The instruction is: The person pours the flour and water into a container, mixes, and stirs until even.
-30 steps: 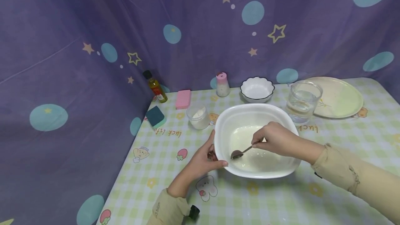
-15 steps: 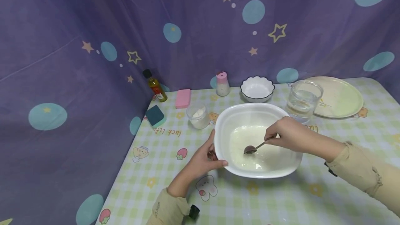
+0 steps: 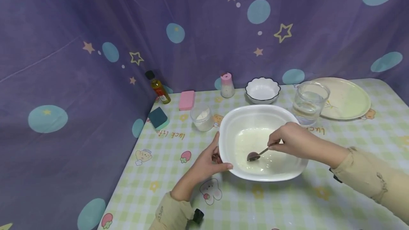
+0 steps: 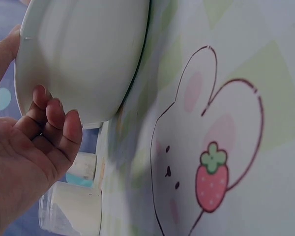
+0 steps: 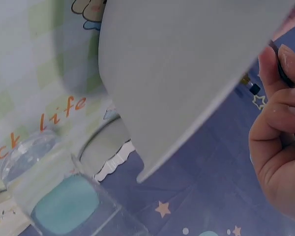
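A purple curtain [image 3: 198, 10] w/ stars fills the bkgd, above a checked worktop [image 3: 143, 194] spread across lower ctr. and R of frame. A white basin [image 3: 227, 137] sits just R of ctr.; behind it, upper R, a pale oval plate [image 3: 351, 102] is partly hidden by a clear glass [image 3: 308, 107] of liquid, which stands close by the basin's far R side. The person's right grip [image 3: 290, 139], over the basin's R rim, pinches a spoon handle; the left grip [image 3: 209, 162] holds the basin's L side, thumb on the rim. A scalloped bowl [image 3: 262, 89] stands just behind the basin, upper ctr.; L of it, a pink-topped shaker [image 3: 227, 86], an oil bottle [image 3: 161, 91], a tub [image 3: 203, 123] of white powder, a green sponge [image 3: 158, 118] and a pink block [image 3: 186, 100]. Smallest: the dark spoon [image 3: 253, 156], tip low inside the basin; contact w/ the bottom can't be told. In the R wrist view, the basin wall blocks the spoon's head.
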The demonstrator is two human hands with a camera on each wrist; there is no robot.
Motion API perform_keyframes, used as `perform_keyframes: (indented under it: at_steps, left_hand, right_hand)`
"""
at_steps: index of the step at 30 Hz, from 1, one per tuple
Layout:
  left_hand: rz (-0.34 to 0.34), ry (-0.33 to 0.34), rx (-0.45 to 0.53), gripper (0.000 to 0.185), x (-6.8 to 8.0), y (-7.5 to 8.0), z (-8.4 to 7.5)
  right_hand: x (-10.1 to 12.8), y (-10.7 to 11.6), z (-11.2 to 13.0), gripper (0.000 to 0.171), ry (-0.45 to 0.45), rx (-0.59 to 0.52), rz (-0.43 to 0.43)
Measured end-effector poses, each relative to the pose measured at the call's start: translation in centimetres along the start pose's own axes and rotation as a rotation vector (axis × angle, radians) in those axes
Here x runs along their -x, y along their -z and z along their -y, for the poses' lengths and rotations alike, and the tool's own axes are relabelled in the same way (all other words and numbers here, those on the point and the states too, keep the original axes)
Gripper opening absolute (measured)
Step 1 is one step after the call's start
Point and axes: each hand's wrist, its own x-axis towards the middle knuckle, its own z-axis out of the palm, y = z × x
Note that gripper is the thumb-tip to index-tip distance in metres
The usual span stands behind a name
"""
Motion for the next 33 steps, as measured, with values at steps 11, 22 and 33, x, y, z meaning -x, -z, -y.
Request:
perform_keyframes:
  at_steps: [11,22,33]
  left_hand:
    - [0.008,0.009,0.009,0.107,0.0,0.0,0.0]
    - [0.014,0.007,0.03,0.107,0.0,0.0,0.0]
    - [0.015,-0.002,0.022,0.106,-0.1,0.0,-0.1]
  right_hand:
    - [-0.9,-0.2,-1.8,0.014,-0.111,0.09,-0.085]
    - [0.4,2.7,-3.1,0.012,-0.239,0.19,-0.058]
    - [1.0,2.2,-2.2,0.016,-0.162,0.149,-0.029]
